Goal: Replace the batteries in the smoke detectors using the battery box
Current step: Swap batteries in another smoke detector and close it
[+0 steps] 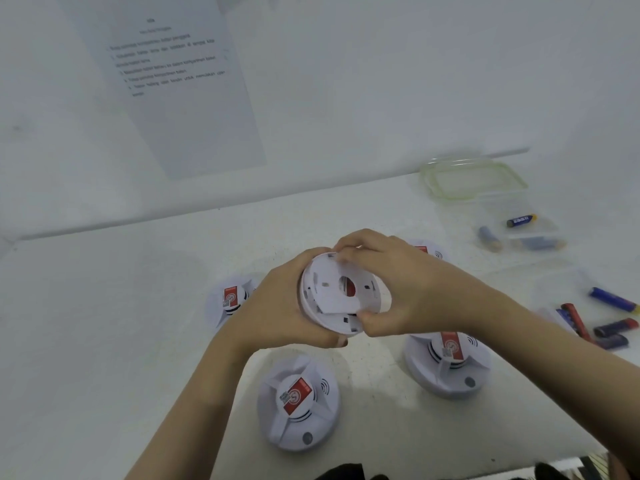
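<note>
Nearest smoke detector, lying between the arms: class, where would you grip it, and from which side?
Take the nearest smoke detector by its round outer rim, from above, fingers opposite thumb. It lies flat on the table, ribbed dome up, so the rim is likely the widest, firmest edge.

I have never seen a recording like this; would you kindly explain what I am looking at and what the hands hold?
There is no machine here: a person works with bare hands, and the single picture comes from a camera worn on their head, looking down. The left hand cradles a white smoke detector turned back side up, while the right hand pinches its back plate. Four more detectors lie on the table, one half hidden behind the right hand. At the right stand a clear battery box with batteries inside, its green-rimmed lid behind it, and loose batteries nearer. A printed sheet hangs on the wall.
</note>
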A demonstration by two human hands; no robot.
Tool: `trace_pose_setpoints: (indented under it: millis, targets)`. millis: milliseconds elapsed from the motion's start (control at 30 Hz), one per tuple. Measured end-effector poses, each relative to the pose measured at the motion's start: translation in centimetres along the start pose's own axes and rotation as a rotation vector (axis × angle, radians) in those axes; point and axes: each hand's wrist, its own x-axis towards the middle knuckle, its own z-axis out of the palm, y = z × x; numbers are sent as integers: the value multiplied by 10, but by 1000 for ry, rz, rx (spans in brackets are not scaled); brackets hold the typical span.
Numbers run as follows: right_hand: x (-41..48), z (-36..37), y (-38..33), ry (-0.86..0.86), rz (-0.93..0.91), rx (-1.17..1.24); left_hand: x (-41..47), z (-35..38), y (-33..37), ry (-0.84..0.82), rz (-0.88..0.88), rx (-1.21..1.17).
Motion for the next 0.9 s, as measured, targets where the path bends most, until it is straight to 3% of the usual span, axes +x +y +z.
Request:
trace_pose_setpoints:
  millis: [167, 300, 400, 533, 667, 733, 900]
  targets:
    - [2, 9, 9, 184, 27, 346, -4, -3, -9, 92, 2, -40]
    - [4, 10, 13, 312, 27, 356, -6, -1, -15, 101, -22, -29]
    - [7, 9, 22, 220, 125, 217, -9, 0, -22, 149, -38, -39]
    - [2, 21, 39, -82, 277, -162, -10, -2, -32, 264, -58, -43]
    - [-10, 33, 43, -231, 312, -197, -8, -4, -38, 339, -62, -57]
    - [-13, 35, 42, -162, 287, -116, -6, -3, -35, 354, -36, -76]
    - [-15, 25, 27, 118, 288, 431, 0, 10, -14, 346, 78, -33]
